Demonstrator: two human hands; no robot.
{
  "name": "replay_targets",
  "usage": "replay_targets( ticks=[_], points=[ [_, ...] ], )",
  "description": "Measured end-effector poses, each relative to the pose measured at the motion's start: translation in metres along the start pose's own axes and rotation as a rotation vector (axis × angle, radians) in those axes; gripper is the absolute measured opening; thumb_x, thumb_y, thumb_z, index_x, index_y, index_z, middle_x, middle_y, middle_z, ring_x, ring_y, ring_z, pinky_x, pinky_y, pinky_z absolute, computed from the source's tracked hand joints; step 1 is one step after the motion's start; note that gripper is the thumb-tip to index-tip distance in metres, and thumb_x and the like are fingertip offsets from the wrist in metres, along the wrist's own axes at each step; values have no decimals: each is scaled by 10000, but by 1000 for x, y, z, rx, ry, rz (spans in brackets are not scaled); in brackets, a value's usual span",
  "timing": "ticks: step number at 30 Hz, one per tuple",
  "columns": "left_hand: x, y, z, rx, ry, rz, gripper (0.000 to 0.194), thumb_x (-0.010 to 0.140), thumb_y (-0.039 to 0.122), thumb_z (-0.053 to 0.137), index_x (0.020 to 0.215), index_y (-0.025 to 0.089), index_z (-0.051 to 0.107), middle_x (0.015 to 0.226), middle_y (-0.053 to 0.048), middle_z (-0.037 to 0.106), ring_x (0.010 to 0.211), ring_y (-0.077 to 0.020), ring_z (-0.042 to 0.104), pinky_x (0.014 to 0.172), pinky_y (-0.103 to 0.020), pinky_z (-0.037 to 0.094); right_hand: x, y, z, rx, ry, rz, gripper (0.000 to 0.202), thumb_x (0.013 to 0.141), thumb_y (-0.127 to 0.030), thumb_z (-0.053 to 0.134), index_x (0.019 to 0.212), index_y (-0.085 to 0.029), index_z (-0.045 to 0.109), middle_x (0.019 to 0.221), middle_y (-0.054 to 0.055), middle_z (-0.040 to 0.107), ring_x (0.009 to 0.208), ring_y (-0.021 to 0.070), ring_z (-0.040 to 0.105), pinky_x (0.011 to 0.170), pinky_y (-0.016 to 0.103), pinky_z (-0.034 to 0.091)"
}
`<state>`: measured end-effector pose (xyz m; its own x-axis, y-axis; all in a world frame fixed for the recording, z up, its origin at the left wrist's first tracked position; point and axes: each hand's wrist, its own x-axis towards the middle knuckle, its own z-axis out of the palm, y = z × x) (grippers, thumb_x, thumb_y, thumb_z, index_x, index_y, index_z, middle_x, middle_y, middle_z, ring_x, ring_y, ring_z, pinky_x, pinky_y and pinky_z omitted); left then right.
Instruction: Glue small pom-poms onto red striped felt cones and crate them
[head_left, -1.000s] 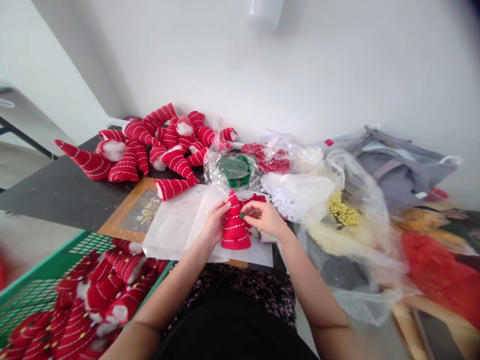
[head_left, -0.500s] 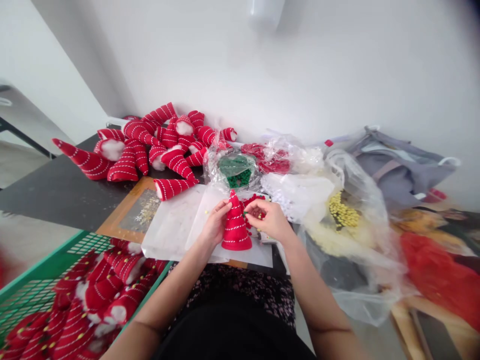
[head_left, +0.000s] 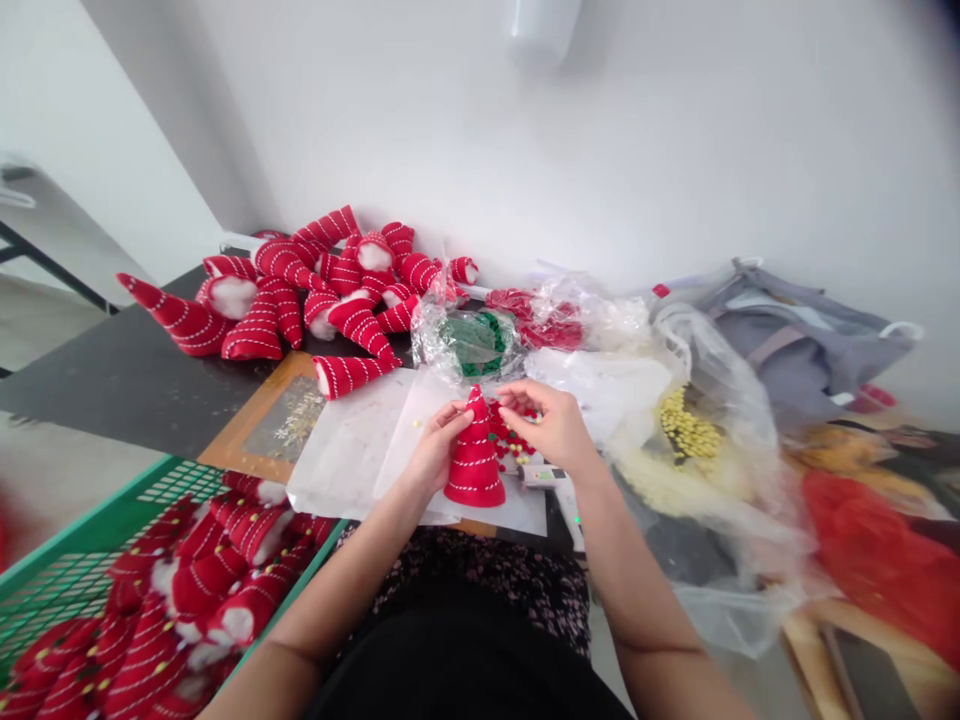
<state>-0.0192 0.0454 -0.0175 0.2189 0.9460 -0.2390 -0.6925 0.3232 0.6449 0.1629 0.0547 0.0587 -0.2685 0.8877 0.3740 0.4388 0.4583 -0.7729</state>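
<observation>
My left hand is closed on the upper left side of a red fabric cone with white stitched stripes. The cone stands upright, its wide base down. Close to its right side, my right hand hovers with thumb and fingertips slightly apart; nothing shows between them. A small green ball shows at the cone's right edge; whether it is attached cannot be made out. Below my right fingers lie small red, green and yellow pompoms on white paper. A white glue gun seems to lie beside them, partly hidden by my forearm.
Stuffed striped cones are heaped at the back left. A green crate at lower left holds more, dotted with small balls. Clear plastic bags hold green pompoms and yellow ones. A grey bag lies at right.
My right hand has drawn up and away from the cone's side, its fingertips parting from the small green ball. The left hand keeps its hold on the cone.
</observation>
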Motion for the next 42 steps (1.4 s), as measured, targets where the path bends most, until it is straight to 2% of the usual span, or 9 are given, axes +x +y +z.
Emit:
replay_targets(
  ticks=[4, 8, 11, 15, 21, 27, 30, 36, 42],
  points=[
    [-3, 1, 1, 9, -14, 2, 363, 672, 328, 972, 902, 188, 728, 804, -5, 757, 682, -163, 677, 696, -276, 512, 4, 10, -3, -90, -12, 13, 233, 891, -165, 654, 1072, -233, 783, 951, 55, 810, 843, 231, 755, 814, 363, 600],
    [-1, 4, -5, -39, 35, 12, 410, 628, 323, 993, 885, 186, 704, 780, 8, 740, 668, -149, 675, 700, -270, 537, -2, 28, -1, -162, -153, 114, 162, 887, -157, 656, 929, -227, 796, 959, 70, 832, 838, 240, 762, 826, 385, 589],
    [2, 5, -8, -64, 49, 13, 420, 624, 322, 992, 877, 182, 688, 774, 11, 734, 658, -147, 672, 674, -266, 530, -11, 35, 5, 13, -203, 184, 128, 917, -244, 663, 956, -221, 783, 941, 68, 828, 768, 213, 750, 738, 351, 596],
    [3, 2, -7, -86, 33, 13, 423, 624, 331, 995, 867, 175, 686, 777, 3, 736, 668, -152, 671, 653, -262, 509, -17, 36, 17, 254, -213, 259, 138, 837, -305, 739, 942, -216, 741, 907, 54, 807, 785, 203, 752, 749, 338, 614],
    [2, 1, -3, -70, 25, 22, 406, 636, 328, 986, 874, 185, 690, 731, 19, 704, 631, -152, 645, 653, -279, 498, -17, 39, 21, 304, -208, 302, 172, 782, -366, 774, 847, -220, 710, 783, 22, 754, 683, 181, 694, 670, 323, 587],
    [-3, 1, -2, 15, 0, 12, 385, 647, 321, 984, 885, 186, 713, 781, -1, 733, 672, -159, 659, 696, -278, 509, -2, 26, 2, 236, 11, 209, 173, 799, -369, 770, 859, -222, 700, 783, 28, 743, 686, 179, 667, 667, 317, 572],
    [-5, -1, 0, 93, -8, 19, 381, 665, 359, 979, 884, 192, 717, 793, -8, 741, 673, -158, 652, 694, -276, 514, 7, 13, -1, 233, 66, 138, 154, 813, -347, 754, 902, -234, 699, 818, 35, 748, 753, 199, 696, 718, 328, 591],
    [-9, -2, 4, 231, -7, 81, 367, 693, 427, 961, 882, 203, 741, 776, -7, 728, 671, -165, 631, 668, -271, 481, 10, 4, 15, 50, 2, 40, 91, 879, -242, 643, 945, -243, 705, 826, 23, 744, 761, 201, 707, 746, 324, 587],
    [-11, 1, 4, 303, -6, 163, 352, 701, 449, 958, 862, 206, 762, 771, -13, 726, 682, -165, 621, 661, -267, 462, 1, 4, 20, -271, -7, -136, 230, 919, -110, 582, 966, -244, 763, 952, 77, 768, 891, 247, 724, 828, 371, 583]
  ],
)
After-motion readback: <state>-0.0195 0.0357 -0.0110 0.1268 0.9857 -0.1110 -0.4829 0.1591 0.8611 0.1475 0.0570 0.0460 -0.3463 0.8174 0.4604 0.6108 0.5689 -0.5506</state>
